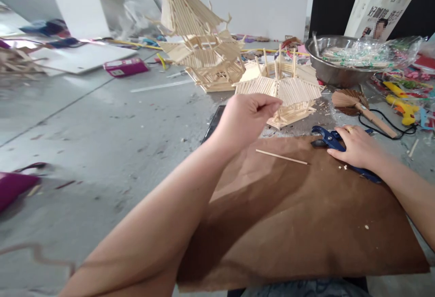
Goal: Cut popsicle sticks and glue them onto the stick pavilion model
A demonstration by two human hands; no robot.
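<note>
My left hand (249, 113) is raised in front of a small pavilion model (295, 89) built of thin wooden sticks. Its fingertips are pinched together; what they hold, if anything, I cannot make out. My right hand (360, 145) lies over a blue-handled hand cutter (328, 137), fingers curled on its handles, its jaws pointing left. Between the hands a single thin stick (281, 157) lies on a brown sheet (299, 224), with small pale offcuts (345, 167) near the cutter.
A taller stick-built pavilion (200, 47) stands behind. At right are a metal bowl (335, 75) with wrapped sticks, a brown fan-shaped brush (369, 109) and a yellow glue gun (403, 109). A dark flat object (214, 122) sits beside the left wrist; a purple box (125, 67) is farther left.
</note>
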